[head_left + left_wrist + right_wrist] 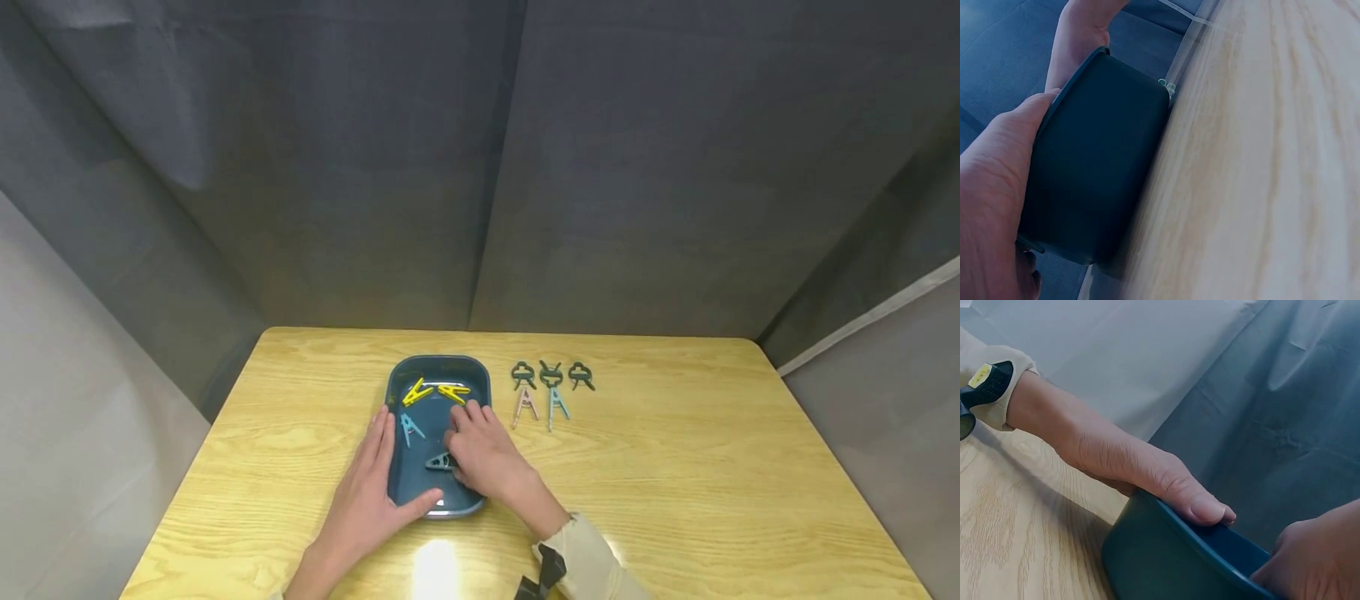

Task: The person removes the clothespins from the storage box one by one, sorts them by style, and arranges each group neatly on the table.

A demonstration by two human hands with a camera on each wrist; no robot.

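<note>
5 clips (pixel 550 390) lie on the bench (pixel 675 467) at 3 o'clock of the tray (pixel 397 492); 4 remain inside. Left hand (pixel 367 492) grasps the rim; right hand (pixel 483 454) pinches the dark clip (pixel 437 461).

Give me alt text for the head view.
Two hands work at a dark blue tray on a wooden table: the left hand holds its near-left rim, the right hand reaches inside among clips. Five more clips lie right of the tray.
</note>
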